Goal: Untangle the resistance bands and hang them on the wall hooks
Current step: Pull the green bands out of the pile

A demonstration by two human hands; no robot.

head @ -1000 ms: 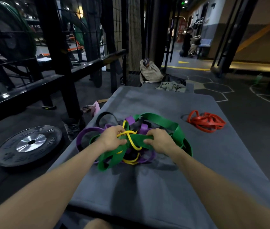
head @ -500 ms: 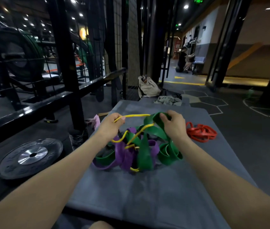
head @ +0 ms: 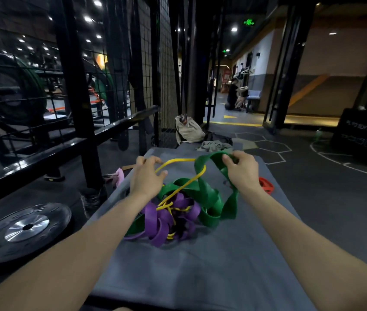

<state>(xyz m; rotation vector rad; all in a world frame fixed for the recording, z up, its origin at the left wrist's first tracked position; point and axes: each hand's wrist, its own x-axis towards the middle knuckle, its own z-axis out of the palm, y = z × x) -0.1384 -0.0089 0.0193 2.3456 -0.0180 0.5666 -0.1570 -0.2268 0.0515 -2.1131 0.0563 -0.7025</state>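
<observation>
— 2 hands are raised above 1 knot of bands, and the yellow band (head: 179, 160) is stretched almost level between them, is that so?

— Nearly. By the left hand (head: 147, 176) the thin yellow band is pinched at its near end, fingers curled round it. From there its long axis is carried to the right, where it is passed through a loop of the wide green band (head: 209, 194) and then dropped down and back to the left into the knot. By the right hand (head: 243, 173) the top of that green loop is gripped, not the yellow.

— So which relation is the coming move turned on?

— The crossing of yellow through green, it is judged. It lies between the hands, closer to the right one. The left hand is nearer the free yellow run; the loop is held open by the right.

— And the knot itself?

— It is rested on the grey mat (head: 200, 277), below and between the wrists; purple bands (head: 169, 221) are wound into it with green and yellow. A red band (head: 266, 187) is laid apart at the right, partly hidden behind the right wrist.

— What cannot be made out?

— How the yellow is threaded inside the purple coils; the middle is dark. No wall hooks can be picked out.
</observation>
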